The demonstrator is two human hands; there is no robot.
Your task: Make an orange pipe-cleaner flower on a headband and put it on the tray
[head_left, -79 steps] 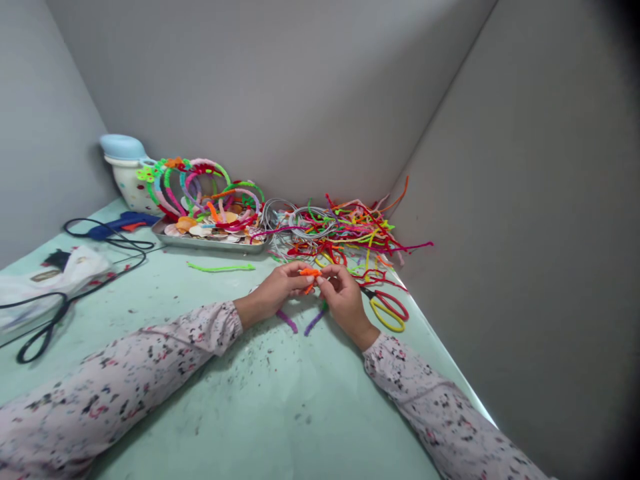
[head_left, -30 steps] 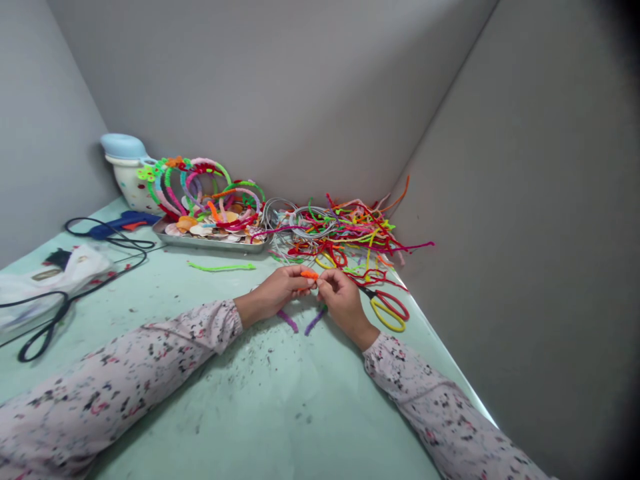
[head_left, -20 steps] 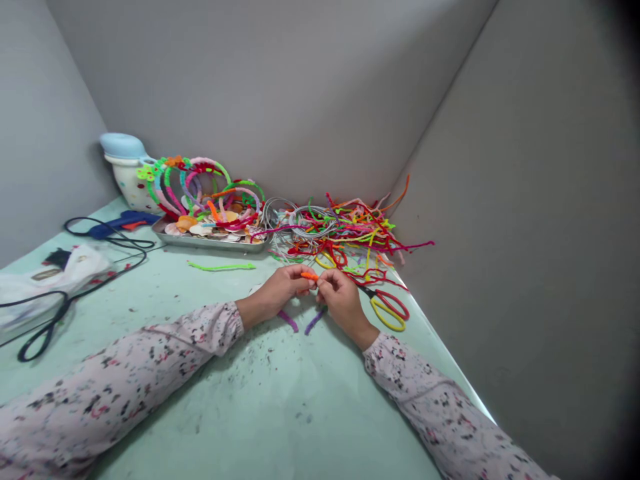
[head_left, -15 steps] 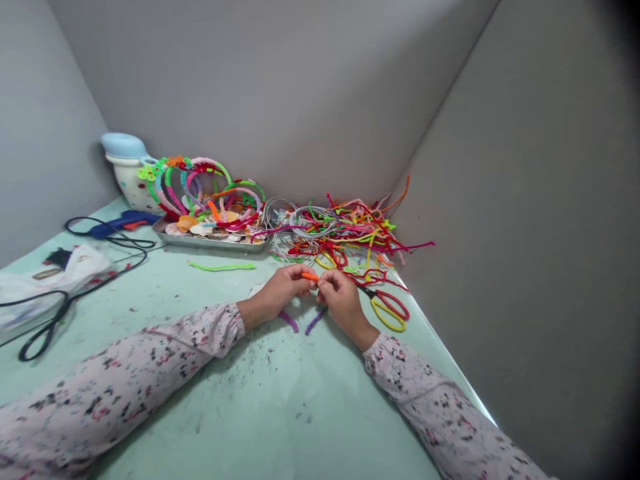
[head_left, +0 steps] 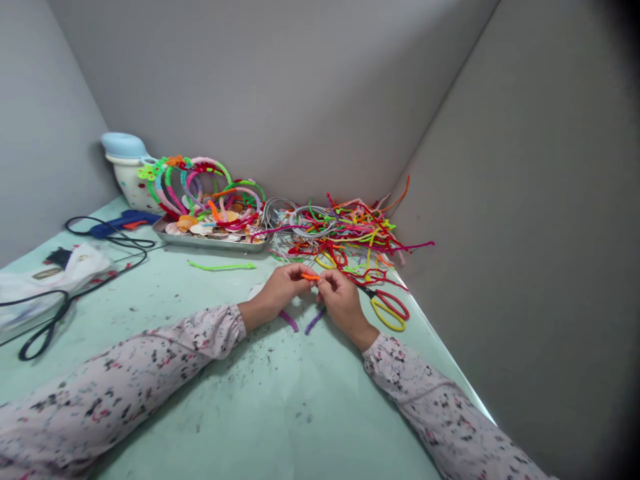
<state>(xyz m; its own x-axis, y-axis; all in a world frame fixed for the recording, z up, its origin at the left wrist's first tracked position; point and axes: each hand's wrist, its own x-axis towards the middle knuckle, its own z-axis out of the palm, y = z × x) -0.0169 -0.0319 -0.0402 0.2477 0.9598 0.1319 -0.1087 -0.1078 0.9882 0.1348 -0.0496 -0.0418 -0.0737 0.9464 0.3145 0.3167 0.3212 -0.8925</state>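
Observation:
An orange pipe cleaner (head_left: 310, 277) is pinched between my two hands near the middle of the table. My left hand (head_left: 281, 291) grips its left part with thumb and forefinger. At its right end, the fingertips of my right hand (head_left: 342, 300) close on it. Below the hands, a magenta pipe cleaner piece (head_left: 289, 321) and a purple pipe cleaner piece (head_left: 315, 321) show their lower ends; my hands hide the rest. Scissors (head_left: 389, 311) with red and yellow handles lie just right of my right hand, blades partly covered.
Behind my hands lies a tangled heap of coloured pipe cleaners (head_left: 360, 227) with wire coils (head_left: 314, 221). A metal tray (head_left: 215, 247) holds fuzzy hoops and discs. A green pipe cleaner (head_left: 223, 267), black cable (head_left: 60, 313) and plastic bag (head_left: 90, 267) lie leftward, near a lidded cup (head_left: 133, 183).
The orange pipe cleaner has turned slightly, now lying flatter between my fingertips. My hands have barely moved, and the things around them are unchanged.

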